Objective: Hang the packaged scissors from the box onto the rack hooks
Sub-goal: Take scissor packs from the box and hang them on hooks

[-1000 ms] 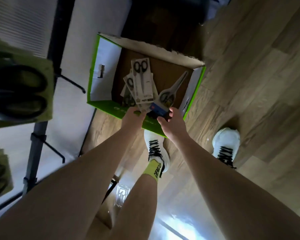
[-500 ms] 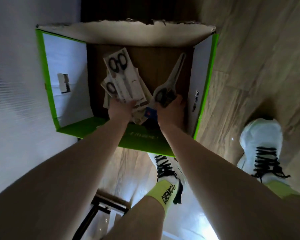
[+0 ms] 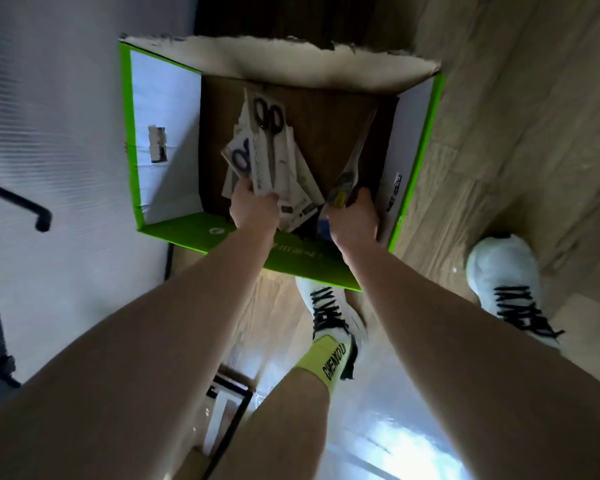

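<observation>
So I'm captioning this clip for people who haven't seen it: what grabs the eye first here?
The green-edged cardboard box on the wood floor, open at centre frame, draws the eye first. Both bare arms reach into it: the left hand grips a fanned bunch of packaged scissors, and the right hand holds a single pack seen edge-on. Lower right stand white sneakers with black laces.

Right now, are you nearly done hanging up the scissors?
Not yet. Nothing shows as hung here; the one rack hook in view is bare. The left hand grips a fan of scissor packs and the right hand grips another pack, both inside the box. All still need hanging.
</observation>
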Available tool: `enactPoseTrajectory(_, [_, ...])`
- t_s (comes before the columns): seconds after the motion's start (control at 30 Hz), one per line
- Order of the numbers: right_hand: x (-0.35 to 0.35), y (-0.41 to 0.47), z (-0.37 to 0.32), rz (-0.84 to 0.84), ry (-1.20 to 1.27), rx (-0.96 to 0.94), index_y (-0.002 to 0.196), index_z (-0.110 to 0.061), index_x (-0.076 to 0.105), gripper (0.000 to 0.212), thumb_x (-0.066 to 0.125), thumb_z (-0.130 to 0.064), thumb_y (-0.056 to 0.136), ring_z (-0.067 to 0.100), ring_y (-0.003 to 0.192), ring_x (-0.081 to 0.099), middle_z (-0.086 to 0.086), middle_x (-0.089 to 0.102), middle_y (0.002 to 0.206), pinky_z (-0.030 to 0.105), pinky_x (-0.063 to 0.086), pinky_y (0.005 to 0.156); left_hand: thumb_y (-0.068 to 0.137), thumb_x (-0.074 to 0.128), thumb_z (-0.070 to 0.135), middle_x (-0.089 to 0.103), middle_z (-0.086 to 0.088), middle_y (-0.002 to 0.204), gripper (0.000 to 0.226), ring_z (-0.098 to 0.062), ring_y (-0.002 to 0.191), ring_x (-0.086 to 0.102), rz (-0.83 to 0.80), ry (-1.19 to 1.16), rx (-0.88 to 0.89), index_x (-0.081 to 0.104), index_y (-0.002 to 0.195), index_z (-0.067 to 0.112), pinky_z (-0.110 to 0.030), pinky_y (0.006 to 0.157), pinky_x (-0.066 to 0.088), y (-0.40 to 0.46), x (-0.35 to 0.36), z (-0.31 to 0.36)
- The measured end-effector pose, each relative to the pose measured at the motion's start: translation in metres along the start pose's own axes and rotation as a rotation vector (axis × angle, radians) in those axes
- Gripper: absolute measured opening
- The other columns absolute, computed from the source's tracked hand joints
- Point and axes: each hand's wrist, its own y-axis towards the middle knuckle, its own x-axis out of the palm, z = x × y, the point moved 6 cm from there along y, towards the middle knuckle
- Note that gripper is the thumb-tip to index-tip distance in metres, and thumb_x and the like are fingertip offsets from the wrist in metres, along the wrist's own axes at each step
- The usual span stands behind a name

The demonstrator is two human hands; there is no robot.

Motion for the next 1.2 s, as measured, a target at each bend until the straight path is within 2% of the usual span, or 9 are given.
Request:
enactPoseTrajectory(0.1, [-0.036, -0.033, -0.014, -0.070, -0.059, -0.050, 0.110, -0.002, 0.056, 0.022, 0.056, -0.012, 0.090, 0.034, 0.097, 0.062, 0.018, 0.064, 0.108, 0.022, 0.037, 0.065, 0.083, 0.052, 0.009, 0.065, 0.005, 0.085, 0.023, -0.022, 0.083, 0.062, 0.056, 0.057, 0.086, 0.058, 0.093, 0.027, -0.041, 0.075, 0.057, -0.041, -0.019, 0.017])
enactPoseTrajectory(0.2, [-0.083, -0.063, -0.031, -0.107, -0.168, -0.129, 0.114, -0.005, 0.060, 0.024, 0.055, -0.004, 0.090, 0.026, 0.091, 0.062, 0.010, 0.060, 0.102, 0.015, 0.032, 0.060, 0.086, 0.054, 0.006, 0.063, 0.003, 0.084, 0.021, -0.021, 0.079, 0.059, 0.067, 0.080, 0.128, 0.052, 0.088, 0.027, -0.032, 0.068, 0.050, -0.090, -0.037, 0.033])
enactPoseTrajectory(0.3, [-0.131, -0.094, -0.049, -0.115, -0.250, -0.226, 0.122, -0.006, 0.060, 0.034, 0.053, -0.001, 0.089, 0.029, 0.107, 0.060, 0.013, 0.064, 0.113, 0.021, 0.035, 0.069, 0.092, 0.053, 0.011, 0.063, -0.010, 0.088, 0.005, -0.027, 0.078, 0.053, 0.073, 0.191, 0.197, 0.057, 0.090, 0.014, -0.030, 0.064, 0.034, -0.139, -0.058, 0.055])
enactPoseTrajectory(0.4, [-0.177, -0.132, -0.067, -0.126, -0.358, -0.304, 0.122, -0.005, 0.062, 0.035, 0.056, -0.006, 0.087, 0.029, 0.109, 0.061, 0.014, 0.067, 0.117, 0.023, 0.036, 0.074, 0.094, 0.054, 0.016, 0.067, -0.015, 0.099, 0.016, -0.034, 0.088, 0.058, 0.065, 0.265, 0.182, 0.065, 0.101, 0.007, -0.029, 0.066, 0.032, -0.190, -0.083, 0.075])
enactPoseTrajectory(0.6, [-0.259, -0.256, -0.135, -0.210, -0.533, -0.542, 0.091, -0.010, 0.064, 0.007, 0.061, -0.012, 0.085, 0.037, 0.086, 0.067, 0.019, 0.070, 0.085, 0.037, 0.051, 0.068, 0.091, 0.059, 0.021, 0.069, -0.012, 0.097, 0.015, -0.034, 0.091, 0.063, 0.018, 0.256, 0.194, 0.067, 0.101, 0.013, -0.035, 0.067, 0.047, -0.313, -0.161, 0.146])
enactPoseTrajectory(0.77, [-0.321, -0.374, -0.215, -0.217, -0.681, -0.802, 0.114, -0.014, 0.065, 0.028, 0.062, -0.018, 0.087, 0.035, 0.095, 0.065, 0.014, 0.070, 0.099, 0.039, 0.051, 0.077, 0.087, 0.062, 0.026, 0.067, -0.016, 0.092, 0.012, -0.036, 0.088, 0.061, 0.025, 0.201, 0.292, 0.062, 0.090, 0.014, -0.032, 0.062, 0.037, -0.403, -0.250, 0.205])
enactPoseTrajectory(0.93, [-0.359, -0.471, -0.271, -0.233, -0.837, -0.990, 0.101, -0.019, 0.063, 0.014, 0.053, -0.018, 0.091, 0.034, 0.093, 0.063, 0.010, 0.069, 0.097, 0.037, 0.046, 0.071, 0.089, 0.060, 0.028, 0.067, -0.010, 0.099, 0.017, -0.034, 0.095, 0.063, 0.138, 0.149, 0.336, 0.068, 0.102, 0.021, -0.033, 0.066, 0.044, -0.477, -0.337, 0.232])
enactPoseTrajectory(1.03, [-0.371, -0.527, -0.303, -0.237, -0.876, -1.109, 0.089, -0.010, 0.065, 0.008, 0.057, -0.011, 0.087, 0.033, 0.085, 0.064, 0.012, 0.069, 0.086, 0.042, 0.050, 0.071, 0.092, 0.057, 0.035, 0.066, -0.005, 0.100, 0.018, -0.032, 0.095, 0.063, 0.194, 0.149, 0.374, 0.068, 0.101, 0.024, -0.032, 0.066, 0.044, -0.508, -0.386, 0.236])
enactPoseTrajectory(1.2, [-0.374, -0.616, -0.338, -0.208, -0.897, -1.289, 0.090, -0.007, 0.068, 0.009, 0.059, -0.008, 0.087, 0.032, 0.086, 0.065, 0.013, 0.070, 0.088, 0.040, 0.049, 0.072, 0.095, 0.053, 0.031, 0.064, -0.008, 0.112, 0.020, -0.033, 0.103, 0.061, 0.264, 0.185, 0.409, 0.066, 0.107, 0.023, -0.033, 0.070, 0.043, -0.552, -0.467, 0.232])
